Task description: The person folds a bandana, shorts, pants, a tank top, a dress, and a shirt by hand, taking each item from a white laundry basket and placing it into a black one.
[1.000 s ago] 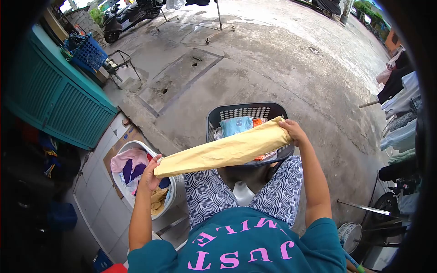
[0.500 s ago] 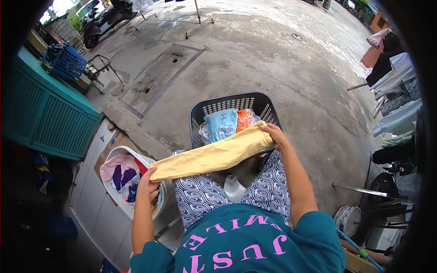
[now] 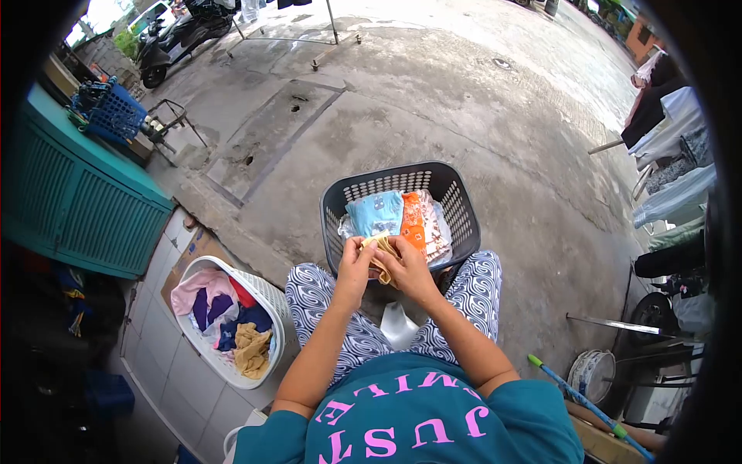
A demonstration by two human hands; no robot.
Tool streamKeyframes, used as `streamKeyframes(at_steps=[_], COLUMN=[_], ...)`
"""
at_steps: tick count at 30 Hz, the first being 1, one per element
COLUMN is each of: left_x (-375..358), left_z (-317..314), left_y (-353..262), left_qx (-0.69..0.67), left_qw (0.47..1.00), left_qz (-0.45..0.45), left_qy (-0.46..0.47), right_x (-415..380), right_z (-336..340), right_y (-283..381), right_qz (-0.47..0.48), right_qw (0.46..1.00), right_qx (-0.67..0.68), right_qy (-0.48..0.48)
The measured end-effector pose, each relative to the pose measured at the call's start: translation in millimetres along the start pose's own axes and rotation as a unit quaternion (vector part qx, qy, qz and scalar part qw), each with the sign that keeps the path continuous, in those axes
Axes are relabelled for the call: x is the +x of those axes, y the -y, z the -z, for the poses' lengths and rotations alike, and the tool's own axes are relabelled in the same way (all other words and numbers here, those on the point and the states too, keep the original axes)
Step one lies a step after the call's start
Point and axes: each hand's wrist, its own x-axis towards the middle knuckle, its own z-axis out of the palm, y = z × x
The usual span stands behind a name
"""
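A yellow cloth (image 3: 381,267), bunched into a small bundle, is held between my two hands. My left hand (image 3: 355,264) grips its left side, and my right hand (image 3: 407,270) closes on its right side; the fingers partly hide it. Just beyond stands a dark grey laundry basket (image 3: 334,209) between my knees. Inside it lie a folded light blue cloth (image 3: 376,213), an orange patterned one (image 3: 413,219) and a white-and-brown printed one (image 3: 435,228).
On my left a white basket (image 3: 280,305) holds jumbled clothes, among them a tan crumpled cloth (image 3: 253,349). A teal louvred cabinet (image 3: 93,201) and blue crate (image 3: 116,112) stand further left. Clothes (image 3: 672,116) hang on the right, above a bucket (image 3: 591,373) and a blue pole (image 3: 568,387).
The yellow cloth was stretched wide between my hands and is now gathered into a small bundle. Both hands have come together in front of the dark basket, uncovering more of the white basket.
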Motion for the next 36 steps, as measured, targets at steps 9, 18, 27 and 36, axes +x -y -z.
streamKeyframes(at_steps=[9,18,27,36], left_x=[-19,-30,-30,-15], left_z=[21,99,136,121], left_y=[-10,-6,37,61], left_qx=[0.133,0.059,0.471,0.585], left_qw=[0.983,0.998,0.86,0.761], left_qz=[-0.08,-0.017,-0.15,-0.218], left_qy=[0.096,-0.015,-0.126,-0.177], right_x=[51,108,136,149], right_z=[74,112,94,57], right_y=[-12,16,-1,-30], right_qz=[-0.029,0.144,0.041,0.066], right_qw=[0.983,0.902,0.977,0.947], right_qx=[-0.148,-0.405,-0.201,-0.276], right_qy=[0.102,-0.044,0.062,0.15])
